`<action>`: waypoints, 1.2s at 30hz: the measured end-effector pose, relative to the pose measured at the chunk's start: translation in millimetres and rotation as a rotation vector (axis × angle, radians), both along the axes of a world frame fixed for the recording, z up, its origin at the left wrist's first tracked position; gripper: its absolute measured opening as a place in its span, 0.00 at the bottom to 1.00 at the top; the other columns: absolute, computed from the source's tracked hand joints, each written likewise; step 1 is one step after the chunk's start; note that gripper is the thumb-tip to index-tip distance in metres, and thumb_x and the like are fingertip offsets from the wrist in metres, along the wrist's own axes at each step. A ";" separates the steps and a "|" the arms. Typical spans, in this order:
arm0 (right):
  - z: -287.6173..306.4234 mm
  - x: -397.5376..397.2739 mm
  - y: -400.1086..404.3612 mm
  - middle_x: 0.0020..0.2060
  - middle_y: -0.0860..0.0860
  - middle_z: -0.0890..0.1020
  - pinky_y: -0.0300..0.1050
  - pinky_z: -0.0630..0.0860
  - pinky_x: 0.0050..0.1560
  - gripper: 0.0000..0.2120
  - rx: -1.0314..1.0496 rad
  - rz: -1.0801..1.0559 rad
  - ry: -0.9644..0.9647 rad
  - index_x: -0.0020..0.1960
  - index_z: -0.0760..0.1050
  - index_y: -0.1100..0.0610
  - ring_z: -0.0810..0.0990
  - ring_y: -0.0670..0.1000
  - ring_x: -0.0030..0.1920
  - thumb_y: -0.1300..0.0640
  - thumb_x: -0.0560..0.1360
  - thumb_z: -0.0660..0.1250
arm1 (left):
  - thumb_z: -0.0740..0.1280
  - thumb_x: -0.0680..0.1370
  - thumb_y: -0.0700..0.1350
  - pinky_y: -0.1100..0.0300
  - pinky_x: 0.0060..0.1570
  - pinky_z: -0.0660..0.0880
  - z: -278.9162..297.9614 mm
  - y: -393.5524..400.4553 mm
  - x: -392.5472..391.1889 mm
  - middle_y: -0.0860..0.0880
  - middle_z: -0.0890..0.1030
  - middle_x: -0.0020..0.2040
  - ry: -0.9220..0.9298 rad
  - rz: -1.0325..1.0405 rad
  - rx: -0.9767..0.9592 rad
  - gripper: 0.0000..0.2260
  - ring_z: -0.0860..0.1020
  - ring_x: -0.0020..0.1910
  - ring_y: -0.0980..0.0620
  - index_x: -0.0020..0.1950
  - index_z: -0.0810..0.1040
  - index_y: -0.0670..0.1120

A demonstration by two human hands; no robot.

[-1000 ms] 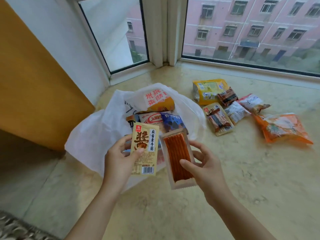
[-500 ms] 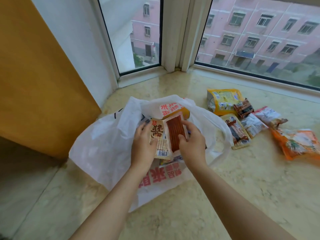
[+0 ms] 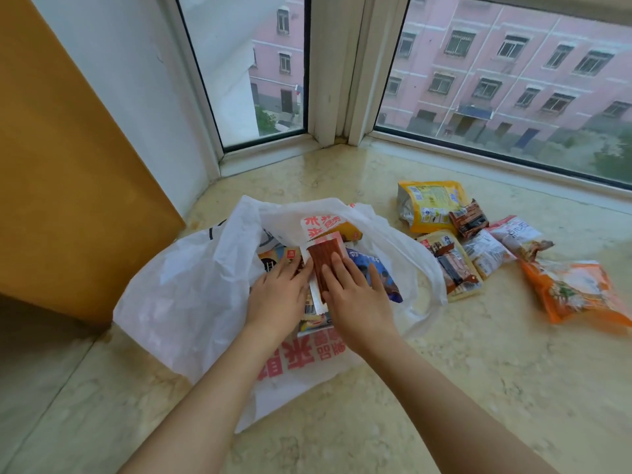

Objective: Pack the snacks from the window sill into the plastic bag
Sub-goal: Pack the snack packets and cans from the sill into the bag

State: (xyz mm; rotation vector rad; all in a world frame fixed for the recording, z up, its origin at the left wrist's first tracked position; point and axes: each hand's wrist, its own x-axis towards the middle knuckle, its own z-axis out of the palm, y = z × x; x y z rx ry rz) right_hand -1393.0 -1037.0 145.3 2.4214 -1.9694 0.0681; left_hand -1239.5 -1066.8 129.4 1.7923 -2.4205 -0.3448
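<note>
A white plastic bag (image 3: 184,302) with red lettering lies open on the marble window sill (image 3: 478,388). Both hands are inside its mouth. My left hand (image 3: 277,295) presses down a yellow snack pack (image 3: 309,309), of which only the barcode end shows. My right hand (image 3: 355,295) lies on a clear pack of red strips (image 3: 323,256). A blue pack (image 3: 376,268) and an orange-and-white pack (image 3: 328,224) lie in the bag. To the right on the sill lie a yellow bag (image 3: 431,203), a beige pack (image 3: 451,268) and an orange pack (image 3: 574,292).
Three smaller packs lie among those on the sill: a dark one (image 3: 468,218), a white one (image 3: 489,254) and a white-and-red one (image 3: 516,234). An ochre wooden panel (image 3: 68,165) stands at the left. The window frame's corner post (image 3: 338,97) is behind the bag.
Both hands have carried the yellow pack and the red-strip pack forward from above the sill into the bag's mouth and lowered them onto the snacks inside.
</note>
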 end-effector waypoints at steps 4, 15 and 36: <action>17.2 -6.7 13.0 0.66 0.57 0.75 0.62 0.70 0.63 0.25 -0.017 0.008 -0.053 0.66 0.75 0.58 0.74 0.59 0.66 0.49 0.76 0.52 | 0.53 0.80 0.50 0.51 0.57 0.74 20.9 6.4 -8.8 0.48 0.74 0.68 0.016 0.045 -0.123 0.20 0.70 0.69 0.48 0.69 0.73 0.50; 67.5 -137.0 97.1 0.70 0.56 0.71 0.55 0.70 0.65 0.22 -0.276 0.090 -0.172 0.68 0.73 0.59 0.70 0.56 0.70 0.50 0.77 0.60 | 0.60 0.79 0.45 0.55 0.58 0.69 93.9 55.6 -138.3 0.50 0.77 0.64 0.231 -0.109 -0.515 0.16 0.73 0.66 0.49 0.66 0.77 0.48; -2.9 -316.7 20.2 0.69 0.59 0.72 0.58 0.72 0.62 0.24 -0.058 -0.119 -0.082 0.67 0.73 0.59 0.72 0.60 0.67 0.49 0.75 0.58 | 0.55 0.79 0.63 0.51 0.70 0.59 1.0 -12.3 -293.5 0.48 0.52 0.79 -0.038 0.050 0.104 0.31 0.52 0.76 0.47 0.78 0.51 0.54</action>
